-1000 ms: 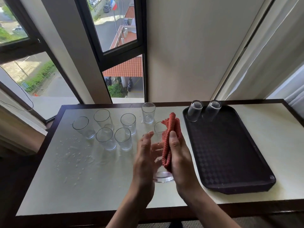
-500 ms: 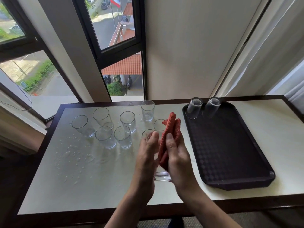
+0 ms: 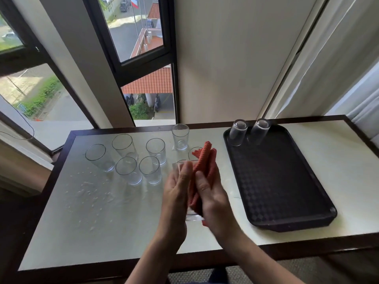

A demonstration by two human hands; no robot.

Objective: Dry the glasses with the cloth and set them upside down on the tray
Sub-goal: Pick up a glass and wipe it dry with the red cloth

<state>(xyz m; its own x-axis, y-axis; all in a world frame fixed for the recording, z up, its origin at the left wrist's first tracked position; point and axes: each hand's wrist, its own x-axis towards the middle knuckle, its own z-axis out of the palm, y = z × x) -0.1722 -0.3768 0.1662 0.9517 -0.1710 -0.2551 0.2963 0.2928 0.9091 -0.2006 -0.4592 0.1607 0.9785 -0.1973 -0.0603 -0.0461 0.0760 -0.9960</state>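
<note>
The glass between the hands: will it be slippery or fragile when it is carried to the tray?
Probably slippery: water drops lie on the table, so the glass may be wet where the cloth does not touch. Likely fragile: its wall looks thin and clear. Set upside down it should stand steady, as two glasses on the tray do.

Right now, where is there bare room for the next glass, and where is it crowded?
The tray is bare nearer than the two upturned glasses at its far rim. Crowded: the upright glasses on the table, left of the cloth.
</note>
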